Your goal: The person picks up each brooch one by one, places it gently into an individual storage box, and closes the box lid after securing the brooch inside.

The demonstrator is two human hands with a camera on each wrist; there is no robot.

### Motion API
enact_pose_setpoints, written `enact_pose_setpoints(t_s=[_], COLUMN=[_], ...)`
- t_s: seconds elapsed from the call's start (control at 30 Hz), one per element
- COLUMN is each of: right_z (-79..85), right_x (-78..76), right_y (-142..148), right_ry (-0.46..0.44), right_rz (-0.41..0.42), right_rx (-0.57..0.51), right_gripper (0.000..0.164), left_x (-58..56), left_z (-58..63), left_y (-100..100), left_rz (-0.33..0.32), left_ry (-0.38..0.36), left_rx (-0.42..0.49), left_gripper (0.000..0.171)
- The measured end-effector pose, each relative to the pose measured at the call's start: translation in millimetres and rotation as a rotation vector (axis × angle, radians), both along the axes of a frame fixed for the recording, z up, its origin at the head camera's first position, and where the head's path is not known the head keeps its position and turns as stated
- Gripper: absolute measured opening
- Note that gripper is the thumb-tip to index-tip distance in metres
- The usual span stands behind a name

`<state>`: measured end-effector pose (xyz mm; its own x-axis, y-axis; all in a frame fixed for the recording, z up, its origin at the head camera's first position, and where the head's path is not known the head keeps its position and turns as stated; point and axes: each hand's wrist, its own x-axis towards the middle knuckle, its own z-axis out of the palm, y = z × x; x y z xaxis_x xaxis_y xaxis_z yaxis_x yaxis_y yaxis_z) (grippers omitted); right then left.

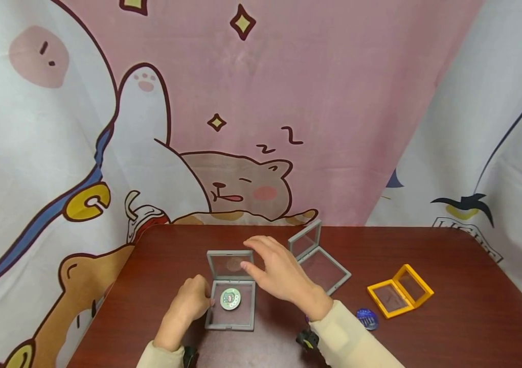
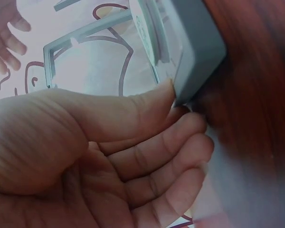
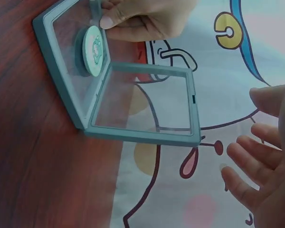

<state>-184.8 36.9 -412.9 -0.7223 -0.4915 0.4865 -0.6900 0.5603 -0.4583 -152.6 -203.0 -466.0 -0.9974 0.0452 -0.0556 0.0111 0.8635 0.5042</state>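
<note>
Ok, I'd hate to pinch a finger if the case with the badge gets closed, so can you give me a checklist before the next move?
1. Badge inside the nearer gray case: ok, away from the frame.
2. Lid open: ok, raised.
3. Left grip on the case: ok, pinching its side edge.
4. Left thumb clear of the case: not ok, touching that edge.
5. Right grip on the lid: not ok, apart from it.
6. Badge fixed in place: cannot tell.

Yellow hinged case (image 1: 405,294), blue disc (image 1: 367,319), cartoon backdrop (image 1: 334,102)
</note>
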Motion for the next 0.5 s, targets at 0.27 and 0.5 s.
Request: enact_pose_setpoints(t_s=[0.27,0.5], right_z=[-12.0,-26.8], right_x=[-6.5,-9.6], right_y=[2,3], right_ry=[-0.154,-0.251], right_rz=[-0.043,-0.06], right_rx=[0.017,0.031], right_gripper=[0.05,0.05], left_x=[0.2,0.8], left_z=[1.1,1.9], left_y=[0,1], left_rz=[0.011,0.009], left_ry=[-0.022,-0.024], left_rx=[0.0,-0.006], left_gripper=[0.025,0.026])
